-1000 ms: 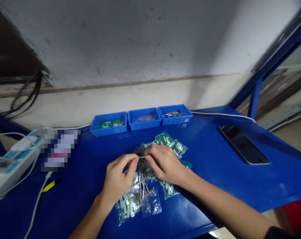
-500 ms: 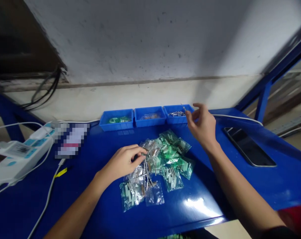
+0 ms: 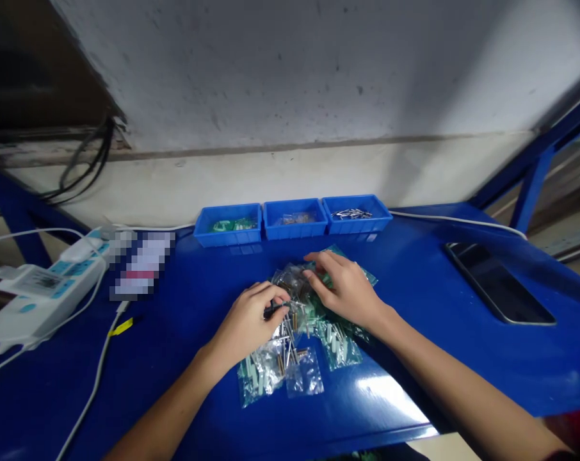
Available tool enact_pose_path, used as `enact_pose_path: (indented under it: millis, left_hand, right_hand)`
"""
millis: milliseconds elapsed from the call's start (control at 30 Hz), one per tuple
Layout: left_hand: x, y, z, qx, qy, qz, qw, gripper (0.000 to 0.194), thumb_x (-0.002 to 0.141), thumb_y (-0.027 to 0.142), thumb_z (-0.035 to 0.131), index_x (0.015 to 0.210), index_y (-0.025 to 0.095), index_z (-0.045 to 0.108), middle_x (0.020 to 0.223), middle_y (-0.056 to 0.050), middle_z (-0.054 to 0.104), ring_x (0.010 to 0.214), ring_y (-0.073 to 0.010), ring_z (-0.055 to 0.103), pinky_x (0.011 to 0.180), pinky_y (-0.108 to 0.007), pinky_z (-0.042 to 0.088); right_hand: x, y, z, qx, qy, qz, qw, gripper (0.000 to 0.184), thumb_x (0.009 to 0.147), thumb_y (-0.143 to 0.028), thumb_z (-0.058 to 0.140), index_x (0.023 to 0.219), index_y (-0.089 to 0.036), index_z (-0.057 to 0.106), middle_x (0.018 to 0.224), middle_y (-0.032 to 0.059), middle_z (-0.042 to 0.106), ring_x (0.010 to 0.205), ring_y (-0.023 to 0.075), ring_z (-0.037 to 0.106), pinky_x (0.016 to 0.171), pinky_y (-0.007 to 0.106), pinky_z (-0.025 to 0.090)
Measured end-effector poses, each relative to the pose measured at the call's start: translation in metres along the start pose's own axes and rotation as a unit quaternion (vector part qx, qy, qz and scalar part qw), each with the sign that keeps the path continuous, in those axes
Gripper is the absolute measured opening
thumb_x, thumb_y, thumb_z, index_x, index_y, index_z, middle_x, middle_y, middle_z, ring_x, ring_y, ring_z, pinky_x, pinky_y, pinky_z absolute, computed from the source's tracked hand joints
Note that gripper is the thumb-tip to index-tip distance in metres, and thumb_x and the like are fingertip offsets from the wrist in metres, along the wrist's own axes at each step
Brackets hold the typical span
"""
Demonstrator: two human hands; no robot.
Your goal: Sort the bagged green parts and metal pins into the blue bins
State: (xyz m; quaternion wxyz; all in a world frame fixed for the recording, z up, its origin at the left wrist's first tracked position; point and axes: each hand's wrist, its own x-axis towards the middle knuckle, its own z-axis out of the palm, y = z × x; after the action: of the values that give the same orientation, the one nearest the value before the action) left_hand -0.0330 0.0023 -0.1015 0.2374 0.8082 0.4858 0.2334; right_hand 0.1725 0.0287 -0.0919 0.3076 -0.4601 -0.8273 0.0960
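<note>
My left hand (image 3: 251, 320) is over the left side of a heap of small plastic bags, thumb and fingertips drawn together; what lies between them is not clear. Under it are loose thin metal rods (image 3: 286, 342) on clear bags. Over the back of the heap, my right hand (image 3: 345, 288) has curled fingers with the thumb close below; anything between them is hidden. A bag with pale plugs (image 3: 337, 342) lies in front of the right hand. Nearer the front are another bag of pale plugs (image 3: 252, 378) and a clear bag (image 3: 305, 374).
Three blue bins stand along the wall: one with green bags (image 3: 227, 240), one with clear bags (image 3: 294, 230), one with metal rods (image 3: 357, 224). A phone (image 3: 499, 282) lies right. A power strip (image 3: 45, 288) and white cable (image 3: 95, 371) are on the left.
My right hand has come from the right bin, where it pinched a thin metal rod, down and left to the heap. The left hand stays at the heap. The view has shifted slightly.
</note>
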Motion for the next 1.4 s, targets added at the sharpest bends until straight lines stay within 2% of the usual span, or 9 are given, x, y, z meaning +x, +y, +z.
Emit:
enact_pose_path:
  millis: [167, 300, 500, 600, 767, 967, 1167, 1300, 1400]
  left_hand:
    - [0.000, -0.002, -0.005, 0.022, -0.020, 0.003, 1.000, 0.011, 0.084, 0.022, 0.054, 0.093, 0.024, 0.061, 0.085, 0.000, 0.063, 0.086, -0.0184, 0.057, 0.080, -0.036, 0.044]
    - [-0.002, -0.003, -0.010, 0.051, -0.043, -0.010, 0.998, 0.025, 0.079, 0.031, 0.063, 0.102, 0.026, 0.058, 0.091, 0.000, 0.062, 0.092, -0.0223, 0.055, 0.081, -0.039, 0.042]
    - [-0.003, -0.005, -0.004, 0.025, -0.020, -0.033, 0.999, 0.014, 0.084, 0.023, 0.055, 0.097, 0.024, 0.057, 0.086, -0.001, 0.060, 0.084, -0.0191, 0.057, 0.074, -0.032, 0.045]
    - [-0.002, -0.008, -0.007, -0.008, -0.010, -0.037, 0.999, 0.014, 0.087, 0.019, 0.049, 0.096, 0.023, 0.058, 0.088, 0.000, 0.062, 0.083, -0.0169, 0.059, 0.074, -0.030, 0.046]
    - [-0.002, -0.015, -0.021, -0.030, -0.052, -0.001, 0.998, 0.022, 0.089, 0.013, 0.042, 0.098, 0.023, 0.059, 0.097, -0.001, 0.064, 0.089, -0.0151, 0.061, 0.080, -0.029, 0.048]
    - [-0.003, -0.017, -0.024, 0.004, -0.085, 0.015, 0.996, 0.015, 0.087, 0.015, 0.045, 0.088, 0.022, 0.059, 0.089, 0.000, 0.060, 0.080, -0.0140, 0.058, 0.074, -0.028, 0.045]
    - [-0.002, -0.020, -0.026, 0.033, -0.077, -0.041, 0.996, 0.006, 0.083, 0.021, 0.054, 0.081, 0.021, 0.059, 0.083, 0.001, 0.057, 0.077, -0.0146, 0.057, 0.070, -0.027, 0.045]
    - [-0.005, -0.024, -0.031, 0.062, -0.091, -0.051, 0.993, 0.016, 0.086, 0.021, 0.047, 0.094, 0.027, 0.060, 0.096, 0.001, 0.058, 0.088, -0.0157, 0.058, 0.078, -0.028, 0.043]
    - [-0.005, -0.029, -0.030, 0.116, -0.029, -0.124, 0.985, 0.027, 0.085, 0.028, 0.051, 0.112, 0.029, 0.052, 0.096, -0.001, 0.058, 0.085, -0.0191, 0.060, 0.072, -0.031, 0.043]
  right_hand:
    - [-0.002, -0.007, 0.003, 0.018, -0.048, -0.032, 0.998, 0.027, 0.092, -0.030, 0.040, 0.105, -0.014, 0.058, 0.086, 0.0071, 0.063, 0.075, 0.0180, 0.057, 0.065, 0.031, 0.042]
    - [-0.003, -0.009, 0.005, 0.022, -0.080, -0.050, 0.995, 0.027, 0.092, -0.029, 0.039, 0.104, -0.014, 0.058, 0.087, 0.0074, 0.063, 0.079, 0.0192, 0.057, 0.067, 0.032, 0.042]
    - [-0.005, -0.011, 0.005, 0.009, -0.088, -0.055, 0.995, 0.027, 0.093, -0.029, 0.040, 0.104, -0.015, 0.059, 0.087, 0.0081, 0.062, 0.083, 0.0199, 0.056, 0.072, 0.032, 0.041]
    - [-0.005, -0.012, 0.006, 0.013, -0.082, -0.060, 0.995, 0.027, 0.093, -0.030, 0.039, 0.103, -0.015, 0.059, 0.087, 0.0077, 0.062, 0.082, 0.0196, 0.055, 0.071, 0.032, 0.041]
    - [-0.006, -0.012, 0.009, 0.016, -0.089, -0.077, 0.993, 0.028, 0.094, -0.030, 0.038, 0.102, -0.014, 0.060, 0.087, 0.0081, 0.062, 0.081, 0.0198, 0.055, 0.070, 0.032, 0.041]
    - [-0.006, -0.015, 0.008, 0.015, -0.087, -0.086, 0.992, 0.028, 0.094, -0.030, 0.039, 0.102, -0.013, 0.060, 0.089, 0.0087, 0.062, 0.082, 0.0203, 0.054, 0.073, 0.034, 0.042]
    - [-0.006, -0.014, 0.011, 0.010, -0.091, -0.091, 0.992, 0.028, 0.094, -0.029, 0.038, 0.100, -0.013, 0.061, 0.087, 0.0084, 0.062, 0.081, 0.0199, 0.053, 0.073, 0.034, 0.042]
    - [-0.006, -0.013, 0.012, 0.004, -0.095, -0.098, 0.991, 0.028, 0.094, -0.029, 0.038, 0.100, -0.013, 0.061, 0.089, 0.0087, 0.062, 0.083, 0.0201, 0.053, 0.075, 0.034, 0.042]
    - [-0.006, -0.013, 0.011, 0.004, -0.094, -0.096, 0.991, 0.029, 0.094, -0.029, 0.038, 0.100, -0.013, 0.061, 0.088, 0.0089, 0.062, 0.083, 0.0198, 0.053, 0.075, 0.034, 0.042]
